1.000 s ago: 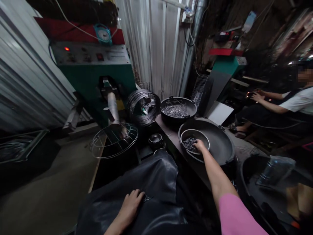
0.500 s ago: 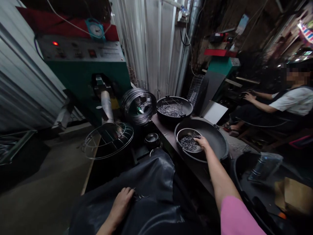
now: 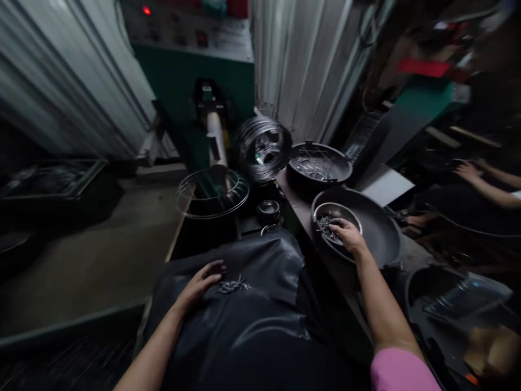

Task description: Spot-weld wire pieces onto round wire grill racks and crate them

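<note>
My right hand [image 3: 345,231] reaches into a metal bowl [image 3: 358,216], its fingers closed on short bent wire pieces [image 3: 325,224] at the bowl's near left side. That bowl rests inside a wide black pan [image 3: 382,231]. Over the dark apron [image 3: 260,260] on my lap, my left hand [image 3: 205,279] is open with its thumb and fingers apart. A small pile of wire pieces [image 3: 235,285] lies on the apron just right of its fingertips.
Behind the bowl stands another black pan [image 3: 319,163] with wire parts. Coiled wire [image 3: 260,149] and a round wire frame [image 3: 212,194] sit before the green machine [image 3: 163,70]. A co-worker's hand [image 3: 468,171] shows at right; plastic-wrapped goods [image 3: 468,298] lie nearer.
The view has swung left and down. My left hand has lifted and opened off the apron, uncovering the wire pile. My right hand is still in the bowl, over fewer visible pieces.
</note>
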`<state>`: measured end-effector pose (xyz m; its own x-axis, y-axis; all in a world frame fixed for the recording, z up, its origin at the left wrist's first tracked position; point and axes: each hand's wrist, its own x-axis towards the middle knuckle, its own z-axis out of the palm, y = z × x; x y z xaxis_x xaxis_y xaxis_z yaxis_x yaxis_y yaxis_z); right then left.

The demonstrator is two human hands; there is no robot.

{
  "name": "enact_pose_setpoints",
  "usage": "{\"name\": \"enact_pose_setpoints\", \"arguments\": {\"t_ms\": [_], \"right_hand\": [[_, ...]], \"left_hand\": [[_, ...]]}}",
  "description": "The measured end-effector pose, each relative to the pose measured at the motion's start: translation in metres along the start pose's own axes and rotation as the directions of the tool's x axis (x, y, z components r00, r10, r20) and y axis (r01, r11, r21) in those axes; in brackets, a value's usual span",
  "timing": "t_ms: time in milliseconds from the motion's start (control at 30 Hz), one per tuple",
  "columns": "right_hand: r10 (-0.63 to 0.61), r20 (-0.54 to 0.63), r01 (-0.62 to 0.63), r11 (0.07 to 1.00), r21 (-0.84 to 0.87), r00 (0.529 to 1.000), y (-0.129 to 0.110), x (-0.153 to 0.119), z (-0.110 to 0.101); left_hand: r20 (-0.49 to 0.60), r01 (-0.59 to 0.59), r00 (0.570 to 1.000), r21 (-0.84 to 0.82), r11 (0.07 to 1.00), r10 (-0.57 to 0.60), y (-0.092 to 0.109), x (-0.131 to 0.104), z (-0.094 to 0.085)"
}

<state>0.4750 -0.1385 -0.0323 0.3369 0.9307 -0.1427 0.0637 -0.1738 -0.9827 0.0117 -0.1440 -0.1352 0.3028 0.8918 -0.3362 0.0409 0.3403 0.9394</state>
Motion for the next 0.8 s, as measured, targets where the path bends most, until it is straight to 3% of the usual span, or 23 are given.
{"name": "enact_pose_setpoints", "arguments": {"t_ms": [133,233,300,333,400,500,700,800], "right_hand": [[0.023,0.298,-0.006,0.998,-0.059,0.954,0.000,-0.037,0.074],[0.063,0.521,0.012,0.990,-0.139,0.851,0.016,-0.063,0.134],[0.050,0.641,0.107,0.973,-0.204,0.766,0.030,-0.071,0.165],[0.029,0.666,0.177,0.955,-0.239,0.745,0.036,-0.072,0.176],[-0.010,0.654,0.296,0.897,-0.328,0.757,0.045,-0.069,0.188],[-0.008,0.596,0.336,0.832,-0.442,0.803,0.053,-0.061,0.189],[0.044,0.689,0.459,0.715,-0.528,0.724,0.066,-0.064,0.188],[0.063,0.661,0.523,0.558,-0.644,0.748,0.064,-0.072,0.194]], "left_hand": [[0.003,0.034,0.999,-0.154,0.988,-0.034,-0.003,0.002,-0.001],[0.018,0.039,0.999,-0.242,0.969,-0.036,-0.005,0.005,-0.003],[0.022,0.041,0.999,-0.265,0.963,-0.037,-0.006,0.006,-0.004],[0.022,0.042,0.999,-0.266,0.963,-0.038,-0.006,0.006,-0.004],[0.025,0.044,0.999,-0.257,0.965,-0.039,-0.007,0.005,-0.005],[0.036,0.037,0.999,-0.248,0.968,-0.029,-0.010,0.004,-0.006],[0.077,0.034,0.997,-0.255,0.966,-0.015,-0.012,0.006,-0.010],[0.145,0.083,0.988,-0.226,0.971,-0.050,-0.004,0.001,-0.012]]}}
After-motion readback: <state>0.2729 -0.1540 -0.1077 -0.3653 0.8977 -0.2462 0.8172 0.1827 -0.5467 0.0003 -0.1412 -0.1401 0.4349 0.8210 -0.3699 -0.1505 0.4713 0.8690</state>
